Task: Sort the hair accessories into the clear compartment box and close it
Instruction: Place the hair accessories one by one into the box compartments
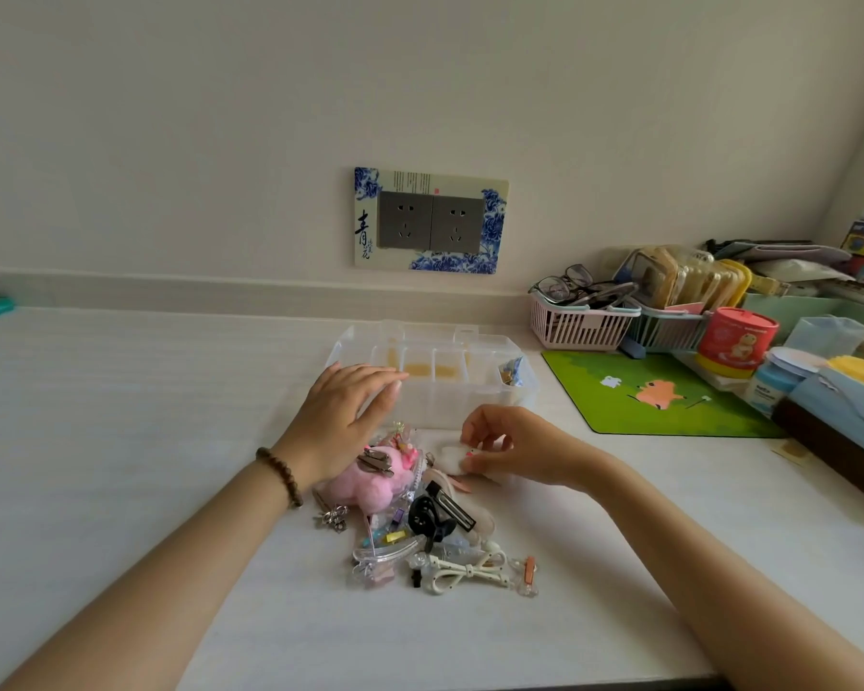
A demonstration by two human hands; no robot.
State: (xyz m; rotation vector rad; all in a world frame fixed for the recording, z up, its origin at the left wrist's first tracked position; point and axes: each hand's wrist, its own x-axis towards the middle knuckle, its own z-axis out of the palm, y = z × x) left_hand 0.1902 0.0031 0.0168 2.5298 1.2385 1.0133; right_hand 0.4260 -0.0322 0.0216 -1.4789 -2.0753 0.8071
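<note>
The clear compartment box [450,396] stands open in the middle of the white table, with a small blue-wrapped item [512,371] in its right compartment. In front of it lies a pile of hair accessories [420,531]: a pink fluffy clip [370,478], a black claw clip [427,516], a white bow clip [470,571], and clear clips. My left hand [345,416] hovers open over the box's front left corner, fingers spread. My right hand [510,448] pinches a small white fluffy clip [452,458] at the pile's far right edge.
A green mouse mat [659,396] lies right of the box. Behind it stand a pink basket [579,324] with glasses, a grey basket, a red tin [736,341], and cluttered boxes along the right edge. A double wall socket [430,221] sits above.
</note>
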